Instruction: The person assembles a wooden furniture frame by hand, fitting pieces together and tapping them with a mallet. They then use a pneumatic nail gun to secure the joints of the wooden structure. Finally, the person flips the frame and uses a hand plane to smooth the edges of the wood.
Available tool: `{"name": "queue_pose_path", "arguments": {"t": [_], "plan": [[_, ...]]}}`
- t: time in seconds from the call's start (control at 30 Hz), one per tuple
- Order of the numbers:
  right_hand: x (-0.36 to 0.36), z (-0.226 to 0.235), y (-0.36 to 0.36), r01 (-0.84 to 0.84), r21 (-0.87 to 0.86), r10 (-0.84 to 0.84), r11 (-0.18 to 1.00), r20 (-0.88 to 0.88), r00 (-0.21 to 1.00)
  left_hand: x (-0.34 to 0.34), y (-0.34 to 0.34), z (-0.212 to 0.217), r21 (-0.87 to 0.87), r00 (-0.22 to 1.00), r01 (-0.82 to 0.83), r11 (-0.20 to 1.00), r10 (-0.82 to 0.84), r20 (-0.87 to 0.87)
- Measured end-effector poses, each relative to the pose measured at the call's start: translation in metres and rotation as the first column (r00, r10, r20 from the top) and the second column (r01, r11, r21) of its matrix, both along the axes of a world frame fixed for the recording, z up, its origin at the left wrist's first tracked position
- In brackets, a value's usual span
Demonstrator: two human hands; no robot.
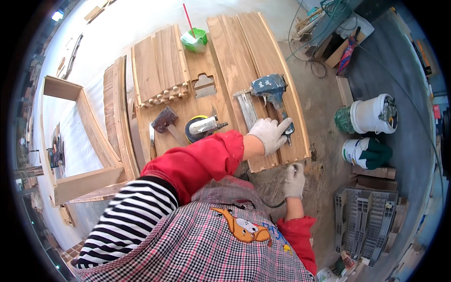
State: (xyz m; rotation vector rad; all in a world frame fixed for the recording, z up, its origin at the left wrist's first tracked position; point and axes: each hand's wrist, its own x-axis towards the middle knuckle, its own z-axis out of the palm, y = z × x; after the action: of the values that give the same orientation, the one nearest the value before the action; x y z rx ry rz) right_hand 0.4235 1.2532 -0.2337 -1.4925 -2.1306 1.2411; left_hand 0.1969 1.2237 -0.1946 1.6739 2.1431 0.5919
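Observation:
My left hand (pixel 268 135), in a white glove, reaches across to the lower handle of a blue nail gun (pixel 269 85), its fingers against the grip. The gun lies on wooden panels (pixel 239 51), its metal magazine (pixel 247 112) pointing toward me. Just off the near edge of the boards is my right hand (pixel 294 181), also gloved and curled closed. A small metallic bit shows at the top of its fingers, too small to name. A dark hose (pixel 273 206) curves near the right wrist. Left of the gun are a round sander (pixel 203 126) and a mallet (pixel 165 120).
A chisel (pixel 152 141) lies beside the mallet. Behind stands a green container (pixel 194 41) with a red stick. At the left is an open wooden frame (pixel 91 120). White buckets (pixel 373 115) and a grey plastic pallet (pixel 366 223) stand on the floor to the right.

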Motion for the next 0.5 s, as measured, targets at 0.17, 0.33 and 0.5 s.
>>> {"name": "queue_pose_path", "arguments": {"t": [0.17,0.33,0.5], "plan": [[-0.012,0.029,0.001,-0.027,-0.037,0.023,0.999,-0.098,0.995,0.006,-0.009,0.006,-0.092,0.995,0.100,0.991,-0.099,0.015],[-0.011,0.060,-0.016,-0.176,-0.218,0.186,0.960,0.029,0.982,-0.011,-0.032,0.022,0.102,0.974,0.222,0.970,-0.215,-0.070],[-0.008,0.059,-0.041,-0.360,-0.400,0.372,0.843,-0.051,0.927,-0.086,-0.126,0.045,-0.169,0.950,-0.104,0.980,0.048,-0.308]]}}
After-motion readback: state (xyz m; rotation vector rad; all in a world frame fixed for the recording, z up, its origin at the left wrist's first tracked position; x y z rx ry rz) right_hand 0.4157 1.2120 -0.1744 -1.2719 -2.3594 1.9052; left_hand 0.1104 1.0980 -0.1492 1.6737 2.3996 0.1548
